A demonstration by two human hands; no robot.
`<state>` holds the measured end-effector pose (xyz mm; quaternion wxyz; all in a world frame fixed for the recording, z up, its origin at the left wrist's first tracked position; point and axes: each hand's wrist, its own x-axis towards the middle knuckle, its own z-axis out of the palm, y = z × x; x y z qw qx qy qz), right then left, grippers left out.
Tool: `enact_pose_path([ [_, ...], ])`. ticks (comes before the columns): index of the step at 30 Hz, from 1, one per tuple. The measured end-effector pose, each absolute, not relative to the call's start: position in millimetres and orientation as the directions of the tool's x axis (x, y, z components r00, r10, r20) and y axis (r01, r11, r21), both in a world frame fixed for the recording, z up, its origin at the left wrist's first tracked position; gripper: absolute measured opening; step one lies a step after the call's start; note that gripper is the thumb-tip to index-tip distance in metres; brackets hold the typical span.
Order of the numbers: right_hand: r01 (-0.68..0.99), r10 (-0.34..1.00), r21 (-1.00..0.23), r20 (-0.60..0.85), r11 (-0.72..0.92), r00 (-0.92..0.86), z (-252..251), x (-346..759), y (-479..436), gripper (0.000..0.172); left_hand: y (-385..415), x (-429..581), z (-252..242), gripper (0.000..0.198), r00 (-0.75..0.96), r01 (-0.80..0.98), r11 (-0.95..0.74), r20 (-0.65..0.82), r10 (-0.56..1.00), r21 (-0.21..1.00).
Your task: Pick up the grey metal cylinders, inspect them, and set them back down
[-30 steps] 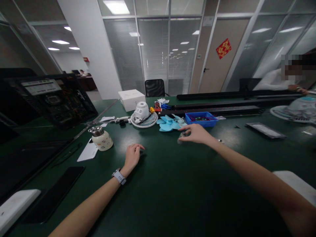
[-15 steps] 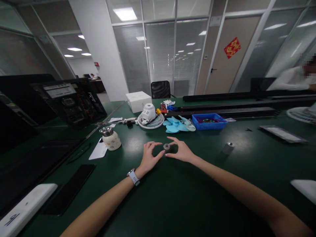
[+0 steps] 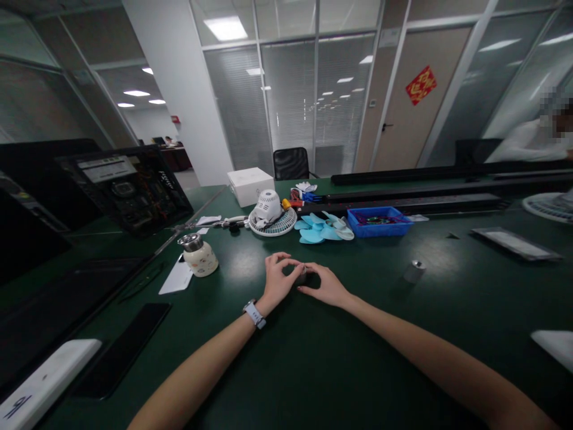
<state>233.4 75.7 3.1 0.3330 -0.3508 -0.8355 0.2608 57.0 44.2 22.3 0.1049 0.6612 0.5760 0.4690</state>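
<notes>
A small grey metal cylinder (image 3: 302, 277) stands on the green table between my hands, partly covered by fingers. My left hand (image 3: 278, 280), with a watch on its wrist, has thumb and forefinger closed together at the cylinder's top and left side. From the right, my right hand (image 3: 330, 288) curves around the same piece, forefinger at its far upper side and thumb low at the near side. Farther right, a second metal cylinder (image 3: 414, 272) stands alone, apart from both hands.
Behind the hands lie light-blue fan blades (image 3: 323, 228), a white fan part (image 3: 268, 209) and a blue tray (image 3: 379, 222) of small items. A cream bottle (image 3: 201, 258) and white phone (image 3: 176, 278) are left. Black bars (image 3: 403, 196) run along the back; a person sits far right.
My left hand has moved right, its thumb and forefinger coming together over the cylinder's top. My right forefinger has lowered toward it. The cylinder is now more hidden.
</notes>
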Motion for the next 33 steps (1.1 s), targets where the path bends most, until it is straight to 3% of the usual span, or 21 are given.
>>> enact_pose_path([
  [7, 0.401, 0.752, -0.672, 0.372, 0.623, -0.544, 5.8, 232.1, 74.9, 0.041, 40.1, 34.6, 32.4, 0.019, -0.094, 0.698, -0.318, 0.522, 0.848, 0.642],
  [11, 0.424, 0.767, -0.676, 0.343, 0.602, -0.542, 9.4, 233.8, 72.6, 0.042, 36.8, 1.5, 19.5, 0.021, -0.145, 0.763, -0.225, 0.5, 0.854, 0.606],
  [18, 0.469, 0.777, -0.641, 0.355, 0.607, -0.52, 13.2, 226.9, 71.4, 0.049, 34.5, -14.5, 7.8, 0.024, -0.036, 0.826, -0.165, 0.343, 0.939, 0.539],
  [24, 0.464, 0.809, -0.677, 0.369, 0.571, -0.458, 26.9, 229.5, 75.7, 0.036, 38.0, -13.4, 8.8, 0.034, -0.203, 0.754, -0.122, 0.406, 0.891, 0.645],
  [29, 0.49, 0.901, -0.761, 0.302, 0.424, -0.311, 75.3, 308.0, 106.8, 0.043, 38.6, -14.0, 7.7, 0.038, -0.199, 0.761, -0.106, 0.385, 0.901, 0.64],
  [33, 0.675, 0.972, -0.7, 0.179, 0.233, -0.15, 101.2, 409.6, 145.3, 0.051, 38.5, -13.0, 9.3, 0.04, -0.179, 0.773, -0.105, 0.374, 0.91, 0.626],
])
